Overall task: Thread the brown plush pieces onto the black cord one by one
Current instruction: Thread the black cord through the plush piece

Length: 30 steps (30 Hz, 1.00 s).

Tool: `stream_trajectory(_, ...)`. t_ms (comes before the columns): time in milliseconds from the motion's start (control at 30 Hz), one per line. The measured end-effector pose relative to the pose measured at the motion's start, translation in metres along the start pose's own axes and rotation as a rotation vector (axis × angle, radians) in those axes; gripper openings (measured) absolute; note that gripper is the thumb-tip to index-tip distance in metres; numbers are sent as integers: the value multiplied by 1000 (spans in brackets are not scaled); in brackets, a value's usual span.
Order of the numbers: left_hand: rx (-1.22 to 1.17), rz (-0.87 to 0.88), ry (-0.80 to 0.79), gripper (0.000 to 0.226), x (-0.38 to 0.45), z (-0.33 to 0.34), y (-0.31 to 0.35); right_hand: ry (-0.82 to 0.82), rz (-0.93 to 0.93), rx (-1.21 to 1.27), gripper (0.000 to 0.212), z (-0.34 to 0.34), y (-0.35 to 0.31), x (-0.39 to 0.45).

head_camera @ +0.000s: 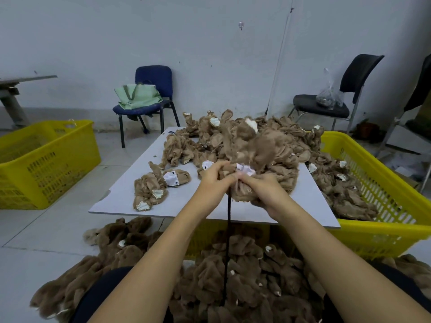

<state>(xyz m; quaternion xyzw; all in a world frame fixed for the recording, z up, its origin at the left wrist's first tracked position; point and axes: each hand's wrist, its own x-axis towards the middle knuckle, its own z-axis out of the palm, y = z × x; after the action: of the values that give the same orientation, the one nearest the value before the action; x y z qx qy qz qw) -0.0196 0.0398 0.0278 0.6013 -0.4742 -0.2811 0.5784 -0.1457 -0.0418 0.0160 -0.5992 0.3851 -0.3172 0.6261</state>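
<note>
Gripping one brown plush piece (242, 180) from both sides, the left hand (213, 177) and the right hand (265, 191) meet over the near part of the grey board (121, 197). Fingers of both hands are curled tight into the fabric, the left fingertips bunched at the spot where the black cord (228, 229) comes out beneath them. The held piece is a crumpled tan fleece shape, fuzzy on the outside, with a patch of white lining showing at its top; its upper part is blurred. The cord hangs straight down from the hands, thin and dark, into a mound of threaded plush (233, 283) piled at the person's lap. More loose pieces (256, 141) are heaped on the far half of the board, several showing white insets, and they spill into the yellow crate (382, 183) on the right. A small cluster (151, 187) lies apart on the board's left side. Another yellow crate (46, 159) stands on the floor at left.
</note>
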Motion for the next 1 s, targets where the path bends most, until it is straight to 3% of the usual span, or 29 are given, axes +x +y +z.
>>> stream_trajectory(100,-65,-8,83,22,0,-1,-5,-21,-69,71,50,3,0,1)
stream_trajectory(200,-142,33,168,21,1,-5,-9,-97,-124,70,29,2,1,4)
stream_trajectory(300,-211,-37,70,23,-2,2,-14,-86,-190,108,12,1,7,4)
stream_trajectory(467,-261,-117,-67,42,-15,29,-24,-1,-286,154,27,1,4,5)
stream_trajectory(633,-156,-133,-53,24,-24,54,-33,-18,-374,37,9,1,5,-4)
stream_trajectory(800,-26,-238,-94,30,-22,56,-36,54,-461,-1,10,-1,5,-11)
stream_trajectory(1000,-35,-271,-79,25,-22,57,-35,86,-522,-58,34,-7,3,-11)
